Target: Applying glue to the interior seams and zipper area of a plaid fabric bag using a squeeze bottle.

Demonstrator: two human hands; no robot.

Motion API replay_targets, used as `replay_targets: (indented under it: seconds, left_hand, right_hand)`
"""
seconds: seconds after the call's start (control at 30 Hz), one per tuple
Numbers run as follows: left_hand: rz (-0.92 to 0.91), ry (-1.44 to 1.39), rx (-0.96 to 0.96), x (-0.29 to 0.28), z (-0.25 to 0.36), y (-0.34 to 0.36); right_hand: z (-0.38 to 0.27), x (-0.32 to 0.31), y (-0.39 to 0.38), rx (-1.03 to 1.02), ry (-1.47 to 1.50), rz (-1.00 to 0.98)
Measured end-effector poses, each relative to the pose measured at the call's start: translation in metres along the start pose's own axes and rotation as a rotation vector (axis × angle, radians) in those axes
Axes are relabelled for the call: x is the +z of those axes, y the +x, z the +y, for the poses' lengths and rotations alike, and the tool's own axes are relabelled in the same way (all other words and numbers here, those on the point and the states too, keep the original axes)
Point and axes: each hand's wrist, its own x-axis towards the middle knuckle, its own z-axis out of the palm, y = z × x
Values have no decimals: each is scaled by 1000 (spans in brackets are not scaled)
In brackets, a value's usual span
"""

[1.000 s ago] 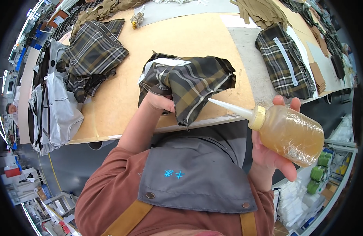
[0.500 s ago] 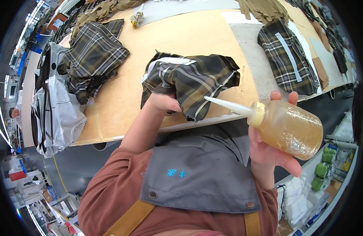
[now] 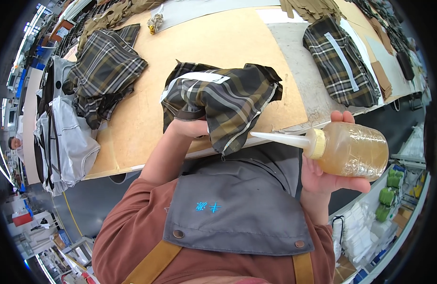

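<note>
On the table before me lies a bunched piece of dark plaid fabric [image 3: 239, 102] with a white strip [image 3: 204, 76] along its upper side. My left hand [image 3: 192, 128] reaches under a fold of it, beside a dark zipper edge; its fingers are hidden by the cloth. My right hand [image 3: 322, 180] grips a clear squeeze bottle [image 3: 355, 150] of amber liquid, tilted on its side. The bottle has a yellow collar [image 3: 317, 143] and a long whitish nozzle [image 3: 282, 138]. The nozzle's tip points left, just short of the fabric's right lower edge.
Another folded plaid piece [image 3: 341, 61] with a white strip lies at the right. More plaid cloth [image 3: 104, 71] and white-grey garments [image 3: 69, 142] are at the left edge. Brown cloth strips [image 3: 313, 9] lie at the back. A shelf of packed goods [image 3: 370, 232] stands lower right.
The nozzle tip has come away from the fabric, and the bottle has turned closer to level. My left hand has slipped further beneath the fold, covering the thumb.
</note>
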Motion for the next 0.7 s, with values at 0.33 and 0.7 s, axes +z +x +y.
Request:
replay_targets:
  seconds: [0.33,0.7]
  left_hand:
    - [125,49,45,-6,-5,-1]
    - [219,85,112,-8,-10,-3]
  right_hand:
    - [6,6,-4,-138,-339,94]
    - [3,1,-2,6,-181,59]
